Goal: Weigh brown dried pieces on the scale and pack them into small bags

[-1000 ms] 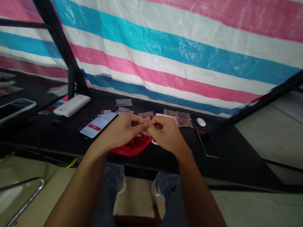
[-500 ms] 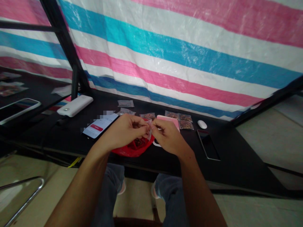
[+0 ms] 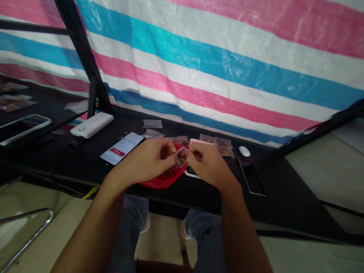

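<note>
A small clear plastic bag [image 3: 181, 157] with brown bits in it is stretched between my two hands. My left hand [image 3: 153, 157] pinches its left edge between thumb and fingers. On the opposite edge, the thumb and curled fingers of my right hand [image 3: 207, 161] are closed. Just beneath them lies a red plastic bag [image 3: 162, 183], opened out, with dark brown pieces inside; my left hand covers part of it. Partly hidden behind my right hand is a pink and white device [image 3: 196, 141] with a dark display near its front.
Filled clear packets [image 3: 224, 142] lie along the back of the black table [image 3: 287, 189], with a flat clear packet [image 3: 152, 123] farther left. A lit phone [image 3: 121, 149], a white power bank [image 3: 92, 125], a white mouse [image 3: 244, 151] and a dark phone [image 3: 251, 176] surround my hands. Striped sheeting [image 3: 213, 76] hangs behind.
The small plastic bag has turned its broad side to me, and its brown contents now show. My hands have moved slightly apart, and the view has shifted a little.
</note>
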